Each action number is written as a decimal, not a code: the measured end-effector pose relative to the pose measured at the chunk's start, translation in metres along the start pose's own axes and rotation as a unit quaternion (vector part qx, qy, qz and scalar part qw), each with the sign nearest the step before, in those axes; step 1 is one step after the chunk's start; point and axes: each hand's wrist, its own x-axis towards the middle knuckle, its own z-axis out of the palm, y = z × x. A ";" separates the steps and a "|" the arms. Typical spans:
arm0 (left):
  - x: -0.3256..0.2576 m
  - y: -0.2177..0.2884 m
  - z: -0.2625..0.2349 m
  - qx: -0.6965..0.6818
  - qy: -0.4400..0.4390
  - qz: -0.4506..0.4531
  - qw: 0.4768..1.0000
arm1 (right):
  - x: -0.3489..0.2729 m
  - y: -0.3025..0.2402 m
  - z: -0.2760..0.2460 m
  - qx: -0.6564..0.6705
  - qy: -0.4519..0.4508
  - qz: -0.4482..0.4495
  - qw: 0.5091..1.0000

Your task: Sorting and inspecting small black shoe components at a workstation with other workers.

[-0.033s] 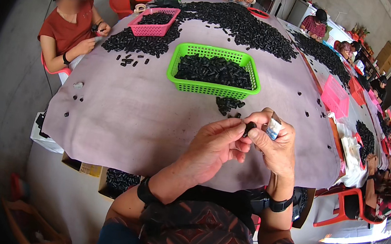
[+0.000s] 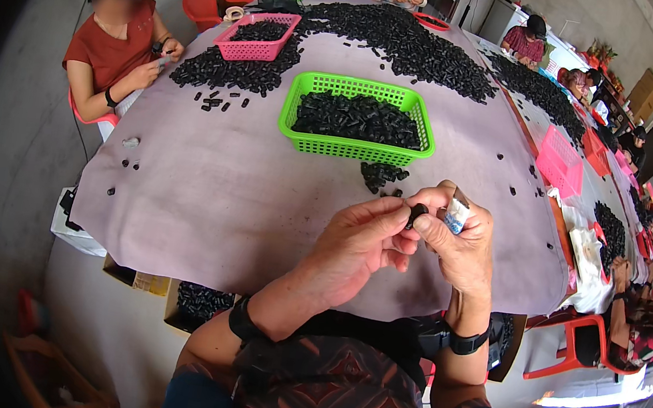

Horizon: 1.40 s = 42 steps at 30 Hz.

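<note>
Above the purple table (image 2: pixel 207 190), left hand (image 2: pixel 358 244) and right hand (image 2: pixel 463 244) pinching one small black piece (image 2: pixel 417 213), green basket (image 2: pixel 353 149) just beyond

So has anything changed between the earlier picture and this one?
Nothing visibly changed. The left hand and right hand pinch the same small black piece together, the right one also holding a small white packet. The green basket sits in the same spot.

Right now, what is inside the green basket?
The green basket holds a heap of small black pieces, filling most of it. The heap hides the basket's floor, so anything under it cannot be seen.
</note>
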 end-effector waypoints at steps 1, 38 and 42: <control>-0.001 0.001 0.001 0.000 0.000 0.000 1.000 | 0.000 0.000 0.000 -0.022 0.006 -0.008 1.000; -0.003 0.012 0.001 -0.023 -0.009 0.082 0.996 | -0.005 -0.018 0.005 -0.296 -0.031 -0.108 0.948; -0.003 0.012 0.001 -0.015 -0.002 0.088 0.996 | -0.004 -0.022 0.008 -0.295 -0.025 -0.100 0.950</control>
